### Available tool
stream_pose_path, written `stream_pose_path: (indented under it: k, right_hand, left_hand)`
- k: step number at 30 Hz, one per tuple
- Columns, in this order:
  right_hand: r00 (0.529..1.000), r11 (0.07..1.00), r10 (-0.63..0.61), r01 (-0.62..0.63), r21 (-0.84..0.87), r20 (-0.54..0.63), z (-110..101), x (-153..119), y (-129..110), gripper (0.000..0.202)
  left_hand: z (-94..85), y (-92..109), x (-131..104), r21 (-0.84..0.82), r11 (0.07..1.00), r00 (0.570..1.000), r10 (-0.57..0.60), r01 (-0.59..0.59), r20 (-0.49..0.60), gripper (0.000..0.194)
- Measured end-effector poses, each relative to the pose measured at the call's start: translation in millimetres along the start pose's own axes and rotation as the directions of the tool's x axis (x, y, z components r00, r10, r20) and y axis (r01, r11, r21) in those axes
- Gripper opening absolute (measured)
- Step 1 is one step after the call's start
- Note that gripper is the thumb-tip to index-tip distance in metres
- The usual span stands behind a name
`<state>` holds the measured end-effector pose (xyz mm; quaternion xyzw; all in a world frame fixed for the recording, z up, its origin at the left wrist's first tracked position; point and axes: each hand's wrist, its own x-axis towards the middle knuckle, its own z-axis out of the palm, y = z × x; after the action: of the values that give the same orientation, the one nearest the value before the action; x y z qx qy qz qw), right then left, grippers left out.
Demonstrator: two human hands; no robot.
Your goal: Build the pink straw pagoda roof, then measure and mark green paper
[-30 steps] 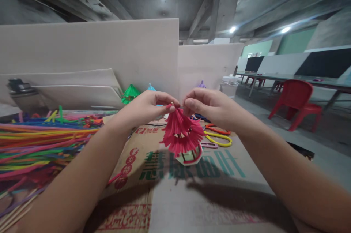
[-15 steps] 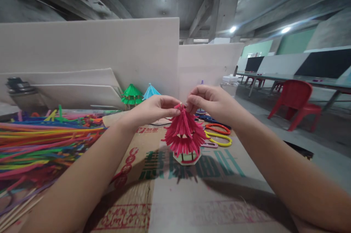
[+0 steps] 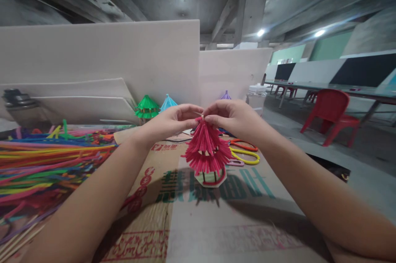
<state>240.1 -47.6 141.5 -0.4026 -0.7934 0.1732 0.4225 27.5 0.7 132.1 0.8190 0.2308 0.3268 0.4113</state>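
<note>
A small model pavilion [image 3: 208, 153] with two tiers of red fuzzy roof strips stands upright on the cardboard. Thin dark posts join its roof to a pale many-sided base [image 3: 210, 180] edged in red. My left hand [image 3: 177, 118] pinches the roof's peak from the left, thumb and fingers closed on it. From the right, my right hand [image 3: 230, 116] pinches the same tip, its fingertips almost meeting those of the left. A pale stub shows at the very top between them. Whether a separate small piece is in the fingers I cannot make out.
Colourful pipe cleaners [image 3: 55, 168] lie heaped at left, with thin wooden sticks [image 3: 21, 240] in front. Behind are green [image 3: 147, 108], blue [image 3: 168, 102] and purple [image 3: 226, 95] models. Scissors with yellow handles [image 3: 247, 157] and orange handles [image 3: 244, 144] lie right of the pavilion.
My right hand has come down and left onto the roof tip, its fingers closing in. The left hand stays at the peak. The view has shifted slightly.
</note>
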Motion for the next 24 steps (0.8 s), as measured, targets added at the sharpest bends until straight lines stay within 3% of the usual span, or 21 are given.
stream_pose_path:
  k: [12,24]
  right_hand:
    - [0.994,0.994,0.090,-0.095,0.061,0.069,2.3,6.6,3.0,0.017]
    - [0.996,0.987,0.023,-0.037,0.159,0.090,5.8,4.7,5.3,0.016]
  left_hand:
    - [1.5,4.9,-2.3,-0.058,0.998,1.000,-0.012,0.012,-0.005,0.044]
    - [-1.6,-4.2,2.1,-0.047,0.999,0.999,0.013,-0.015,-0.041,0.047]
